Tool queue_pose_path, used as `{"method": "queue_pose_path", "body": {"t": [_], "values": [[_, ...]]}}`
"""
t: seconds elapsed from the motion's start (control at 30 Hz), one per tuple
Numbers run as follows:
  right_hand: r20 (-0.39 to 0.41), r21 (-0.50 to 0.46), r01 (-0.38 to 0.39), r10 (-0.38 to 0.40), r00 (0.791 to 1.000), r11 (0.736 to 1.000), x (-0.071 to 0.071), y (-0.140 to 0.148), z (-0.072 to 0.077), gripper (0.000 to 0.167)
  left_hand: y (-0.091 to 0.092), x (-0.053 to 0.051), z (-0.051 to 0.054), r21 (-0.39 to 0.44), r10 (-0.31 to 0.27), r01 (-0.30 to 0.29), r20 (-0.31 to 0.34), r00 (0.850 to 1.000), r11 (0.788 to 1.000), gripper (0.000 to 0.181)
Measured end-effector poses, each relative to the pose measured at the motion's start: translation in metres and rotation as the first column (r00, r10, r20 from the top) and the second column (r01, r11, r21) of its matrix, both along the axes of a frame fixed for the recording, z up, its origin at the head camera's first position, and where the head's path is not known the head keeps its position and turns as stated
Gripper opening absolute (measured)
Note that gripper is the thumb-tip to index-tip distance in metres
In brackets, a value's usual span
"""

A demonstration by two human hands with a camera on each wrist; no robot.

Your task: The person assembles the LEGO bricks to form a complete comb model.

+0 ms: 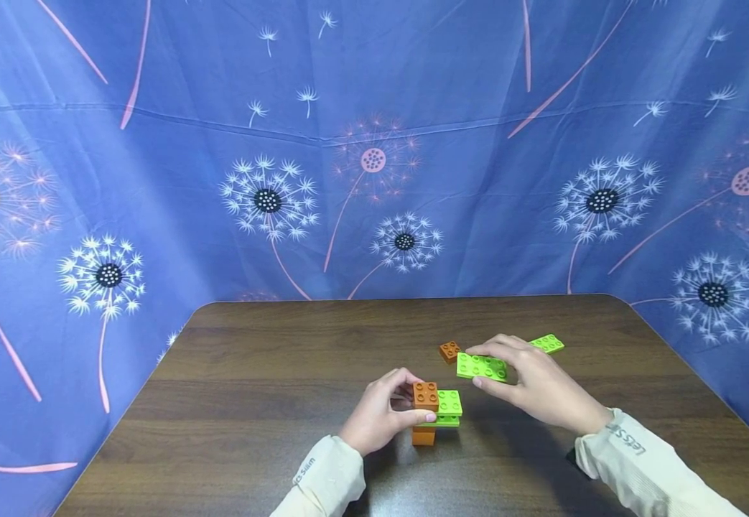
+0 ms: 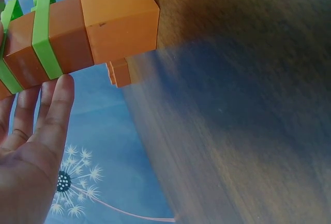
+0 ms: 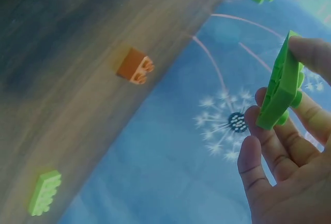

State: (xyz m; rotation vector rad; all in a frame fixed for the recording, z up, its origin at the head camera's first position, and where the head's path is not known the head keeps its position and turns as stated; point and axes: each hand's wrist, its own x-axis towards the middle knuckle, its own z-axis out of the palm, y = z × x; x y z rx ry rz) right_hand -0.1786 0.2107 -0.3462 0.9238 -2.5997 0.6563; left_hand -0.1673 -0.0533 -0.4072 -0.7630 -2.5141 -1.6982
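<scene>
A stack of toy building bricks stands upright on the table, orange bricks layered with flat green plates that stick out to the right. My left hand grips its upper part, thumb in front and fingers on the far left side. In the left wrist view the stack shows two green layers between orange bricks. Right of the stack and above the table, my right hand pinches a green plate brick, studs up, between thumb and fingers. The right wrist view shows this plate brick edge-on.
A loose orange brick lies on the table behind the held plate. Another green plate brick lies farther right, partly behind the right hand. The brown wooden table ends at a blue dandelion-patterned cloth.
</scene>
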Motion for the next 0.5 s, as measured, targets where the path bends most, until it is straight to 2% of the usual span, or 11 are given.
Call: {"method": "queue_pose_path", "body": {"t": [0.23, 0.5], "values": [[-0.014, -0.004, -0.051, 0.051, 0.999, 0.999, 0.005, -0.010, 0.008, 0.035, 0.000, 0.001, 0.001, 0.006, -0.006, 0.006, -0.005, 1.000, 1.000, 0.031], [-0.029, -0.002, -0.155, 0.155, 0.987, 0.988, 0.008, -0.021, 0.012, 0.034, 0.000, 0.000, 0.001, 0.020, -0.016, 0.017, -0.013, 1.000, 1.000, 0.030]]}}
